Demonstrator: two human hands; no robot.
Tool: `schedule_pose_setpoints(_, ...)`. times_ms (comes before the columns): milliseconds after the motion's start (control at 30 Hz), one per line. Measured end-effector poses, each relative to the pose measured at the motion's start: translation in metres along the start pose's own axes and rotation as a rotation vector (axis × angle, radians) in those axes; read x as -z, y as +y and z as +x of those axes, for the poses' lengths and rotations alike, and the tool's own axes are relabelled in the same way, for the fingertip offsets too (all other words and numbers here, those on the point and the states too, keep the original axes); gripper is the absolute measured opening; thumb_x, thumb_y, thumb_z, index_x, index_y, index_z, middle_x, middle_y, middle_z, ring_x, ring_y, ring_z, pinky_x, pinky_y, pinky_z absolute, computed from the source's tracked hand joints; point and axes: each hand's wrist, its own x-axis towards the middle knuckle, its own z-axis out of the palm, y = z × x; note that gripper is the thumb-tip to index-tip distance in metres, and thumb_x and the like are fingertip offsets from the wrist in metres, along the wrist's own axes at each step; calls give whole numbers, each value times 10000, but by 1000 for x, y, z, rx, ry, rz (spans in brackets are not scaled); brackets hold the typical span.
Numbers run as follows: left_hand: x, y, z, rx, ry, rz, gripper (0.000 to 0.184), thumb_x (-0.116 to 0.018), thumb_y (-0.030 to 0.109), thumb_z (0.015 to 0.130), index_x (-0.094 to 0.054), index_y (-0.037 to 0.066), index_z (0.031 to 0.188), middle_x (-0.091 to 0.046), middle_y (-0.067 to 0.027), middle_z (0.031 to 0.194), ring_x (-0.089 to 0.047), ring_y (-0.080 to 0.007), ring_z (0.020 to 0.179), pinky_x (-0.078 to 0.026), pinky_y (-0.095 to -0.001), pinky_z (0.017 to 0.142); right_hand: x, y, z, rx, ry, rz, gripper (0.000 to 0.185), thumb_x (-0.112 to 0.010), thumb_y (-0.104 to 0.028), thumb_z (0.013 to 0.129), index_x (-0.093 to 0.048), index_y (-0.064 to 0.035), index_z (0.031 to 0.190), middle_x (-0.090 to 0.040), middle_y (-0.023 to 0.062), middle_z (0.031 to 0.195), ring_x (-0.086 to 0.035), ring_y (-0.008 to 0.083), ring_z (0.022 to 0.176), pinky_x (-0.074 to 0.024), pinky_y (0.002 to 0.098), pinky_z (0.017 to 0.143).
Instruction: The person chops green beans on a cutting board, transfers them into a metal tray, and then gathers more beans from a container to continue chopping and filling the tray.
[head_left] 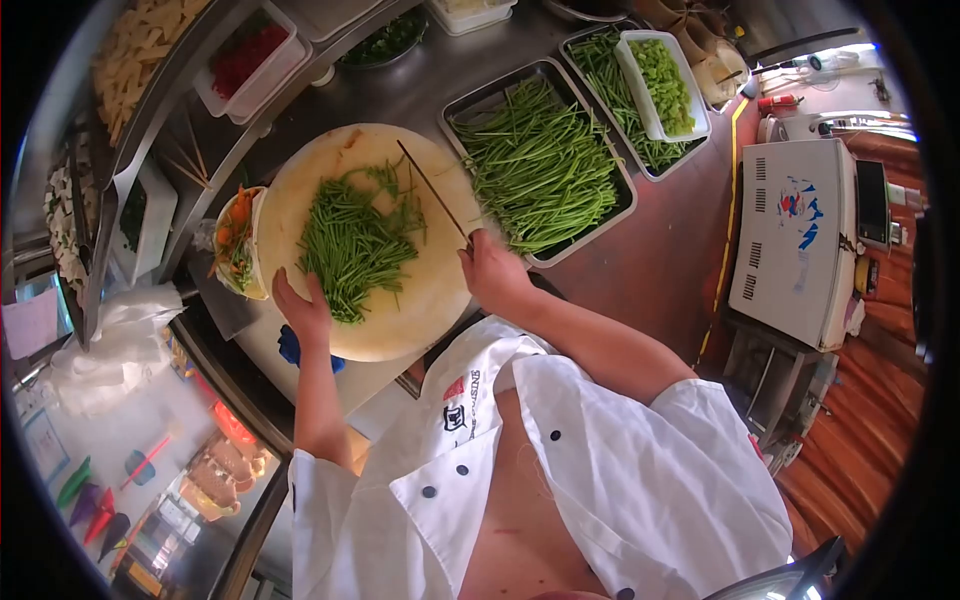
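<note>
A heap of cut green stems (350,240) lies on a thick round cutting board (435,315). At the heap's near left edge is my left hand (305,308), thumb and fingers apart, with the fingertips against or close to the stems. My right hand (495,272) is closed around the handle of a knife (432,190) at the board's right side. Its blade shows almost edge-on as a thin dark line, pointing up and left over the board, apart from the main heap. Whether the blade touches the board I cannot tell.
Right of the board, a metal tray (633,198) holds long green stems. Beyond it, a white plastic box (706,128) of chopped greens rests on another tray. A container (259,245) with orange and green scraps stands left of the board. A blue cloth (289,345) lies below.
</note>
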Motion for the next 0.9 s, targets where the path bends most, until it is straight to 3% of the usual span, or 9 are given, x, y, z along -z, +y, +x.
schedule_pose_setpoints(100, -23, 6, -38, 109, -89, -93, 804, -629, 379, 1008, -292, -144, 1517, -258, -383, 1578, -282, -518, 1473, -251, -548, 1222, -14, -17, 5, 25, -4, 38, 276, -538, -242, 1033, -438, 13, 1068, -682, 298, 921, -671, 503, 808, -539, 575, 718)
schedule_pose_setpoints(367, -45, 80, -50, 117, 65, -160, 818, -641, 338, 996, -233, -111, 1546, -191, -374, 1609, -233, -548, 1483, -252, -553, 1220, -77, -36, -8, 198, -101, 107, 289, -557, -200, 1021, -430, 24, 1152, -671, 307, 879, -652, 527, 838, -512, 599, 736)
schedule_pose_setpoints(500, -25, 72, -57, 34, -66, -282, 957, -746, 335, 909, -187, -66, 1574, -139, -369, 1625, -214, -549, 1492, -252, -576, 1215, -47, -27, -1, 234, -184, 153, 276, -581, -234, 1020, -473, 3, 1112, -669, 290, 835, -660, 509, 827, -507, 577, 724)
schedule_pose_setpoints(567, -10, 68, -61, 16, -112, -320, 1033, -796, 350, 864, -172, -47, 1585, -133, -368, 1626, -207, -547, 1496, -251, -584, 1214, -26, -10, 2, 262, -246, 196, 292, -589, -301, 1031, -515, -33, 1121, -650, 196, 754, -681, 373, 675, -547, 476, 613)
schedule_pose_setpoints(600, -3, 67, -64, -3, -166, -305, 1115, -840, 387, 808, -164, -27, 1593, -131, -367, 1628, -199, -553, 1496, -248, -592, 1212, -15, -5, 1, 268, -251, 193, 292, -589, -301, 1031, -515, -33, 1121, -650, 196, 754, -681, 373, 675, -547, 476, 613)
schedule_pose_setpoints(667, 1, 68, -68, -20, -216, -290, 1197, -883, 424, 753, -156, -7, 1600, -130, -365, 1629, -192, -558, 1497, -246, -601, 1211, 7, 4, -2, -70, -412, 352, 317, -598, -367, 1045, -522, -60, 1057, -589, 94, 686, -589, 217, 526, -490, 348, 491)
schedule_pose_setpoints(700, 0, 70, -68, -57, -222, -246, 1234, -902, 444, 721, -157, 10, 1604, -126, -362, 1632, -189, -562, 1497, -247, -606, 1209, 12, 15, -4, -67, -414, 349, 317, -598, -367, 1045, -522, -60, 1057, -589, 94, 686, -589, 217, 526, -490, 348, 491)
schedule_pose_setpoints(767, -5, 76, -67, -93, -223, -200, 1272, -920, 463, 689, -158, 26, 1609, -123, -359, 1635, -186, -565, 1497, -249, -611, 1208, 13, 43, -4, -190, -348, 466, 341, -607, -373, 1050, -492, -59, 981, -521, 26, 644, -488, 111, 478, -426, 282, 433)
schedule_pose_setpoints(900, -18, 84, -60, -107, -174, -102, 1261, -933, 428, 676, -175, 9, 1592, -121, -375, 1631, -178, -562, 1500, -253, -602, 1207, -2, 81, -9, -151, -294, 750, 329, -624, -312, 1046, -454, -71, 902, -509, 22, 645, -482, 116, 480, -429, 290, 443)
